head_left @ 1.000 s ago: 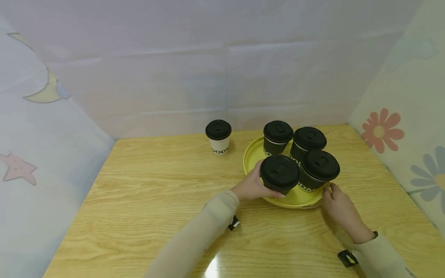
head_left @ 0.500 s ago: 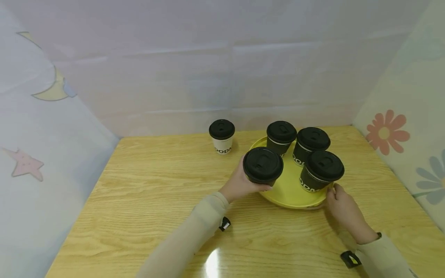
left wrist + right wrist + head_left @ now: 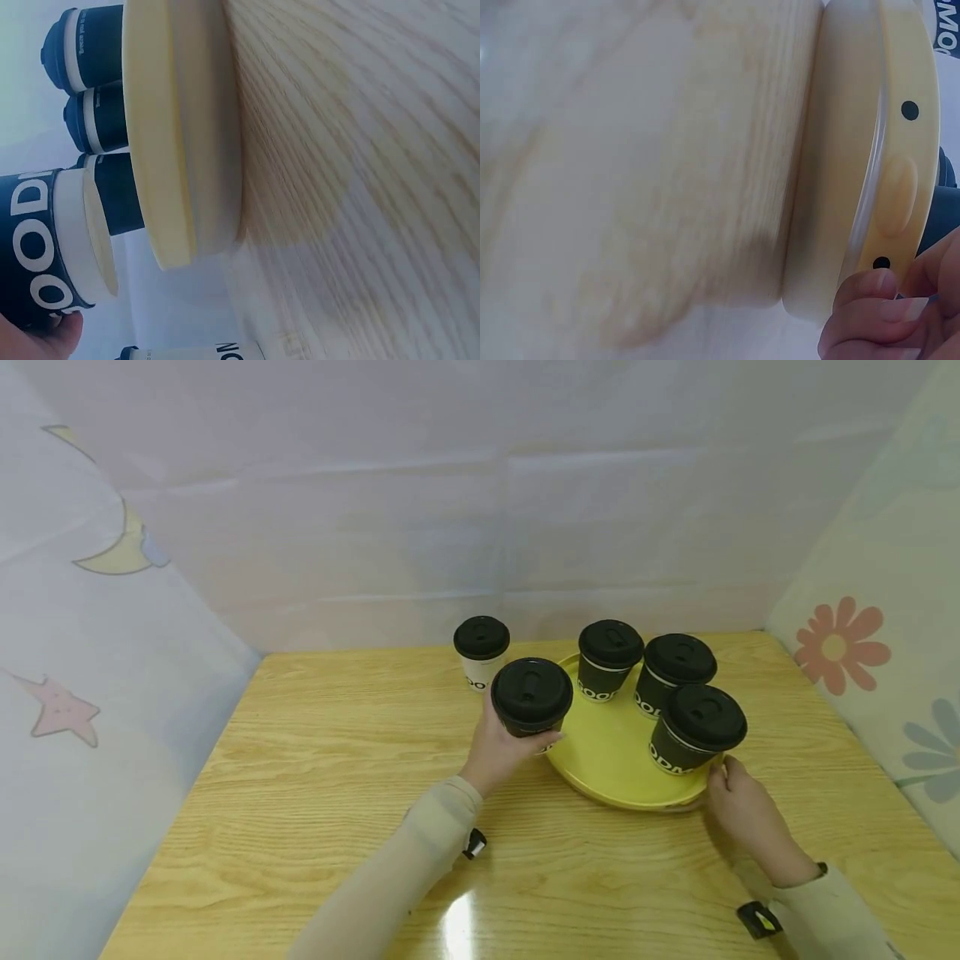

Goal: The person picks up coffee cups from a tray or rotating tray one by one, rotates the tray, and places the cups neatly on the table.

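My left hand (image 3: 497,750) grips a dark paper coffee cup (image 3: 531,695) with a black lid, holding it above the left rim of a round yellow tray (image 3: 609,756). In the left wrist view this cup's white bottom edge (image 3: 81,236) is visible, apart from the tray. At the tray's front right, my right hand (image 3: 744,810) holds the rim between thumb and fingers. Three matching lidded cups stand upright on the tray: one at the back (image 3: 609,652), one at the back right (image 3: 675,672), and one at the front right (image 3: 693,727).
A white coffee cup (image 3: 480,652) with a black lid stands on the wooden table (image 3: 322,760) near the back wall, partly behind the held cup. Pale printed cloth (image 3: 375,527) encloses the back and sides.
My left hand has carried the dark cup leftward and away from the front-right cup to the tray's left rim. My right hand has stayed on the tray.
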The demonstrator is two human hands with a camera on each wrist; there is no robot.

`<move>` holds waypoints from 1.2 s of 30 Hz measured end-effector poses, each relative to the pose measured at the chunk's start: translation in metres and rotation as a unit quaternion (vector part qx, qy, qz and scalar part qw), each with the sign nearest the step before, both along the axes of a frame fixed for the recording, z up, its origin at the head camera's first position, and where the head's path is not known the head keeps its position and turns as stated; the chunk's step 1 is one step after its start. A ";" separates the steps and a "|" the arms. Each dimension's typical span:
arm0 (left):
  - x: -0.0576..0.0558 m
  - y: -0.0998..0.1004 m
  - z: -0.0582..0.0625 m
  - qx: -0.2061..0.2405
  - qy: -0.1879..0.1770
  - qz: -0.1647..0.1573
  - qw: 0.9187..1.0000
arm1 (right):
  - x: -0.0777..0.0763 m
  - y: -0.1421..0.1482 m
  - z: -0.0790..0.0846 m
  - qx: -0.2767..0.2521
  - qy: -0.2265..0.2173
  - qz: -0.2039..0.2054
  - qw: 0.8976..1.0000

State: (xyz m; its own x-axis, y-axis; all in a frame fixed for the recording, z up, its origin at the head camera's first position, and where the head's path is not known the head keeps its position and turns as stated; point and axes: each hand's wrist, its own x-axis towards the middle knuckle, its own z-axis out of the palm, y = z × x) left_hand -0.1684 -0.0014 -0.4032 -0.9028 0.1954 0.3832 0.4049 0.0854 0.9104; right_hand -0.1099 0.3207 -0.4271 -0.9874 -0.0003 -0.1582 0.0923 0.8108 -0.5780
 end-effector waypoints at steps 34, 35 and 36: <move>-0.002 -0.014 -0.014 -0.051 -0.039 0.203 0.977 | 0.000 0.001 0.000 -0.003 -0.003 0.000 1.000; -0.003 -0.014 -0.015 -0.048 -0.041 0.204 0.977 | 0.000 0.002 0.000 -0.004 -0.003 0.000 1.000; -0.003 -0.015 -0.015 -0.046 -0.042 0.206 0.977 | 0.000 0.002 -0.001 -0.004 -0.003 0.000 1.000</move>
State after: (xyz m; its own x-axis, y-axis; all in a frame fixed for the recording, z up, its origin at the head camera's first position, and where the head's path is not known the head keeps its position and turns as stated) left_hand -0.1719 -0.0160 -0.4186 -0.9395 -0.1612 0.3022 0.2431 0.3080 0.9198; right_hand -0.1102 0.3224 -0.4276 -0.9866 -0.0007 -0.1633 0.0960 0.8066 -0.5833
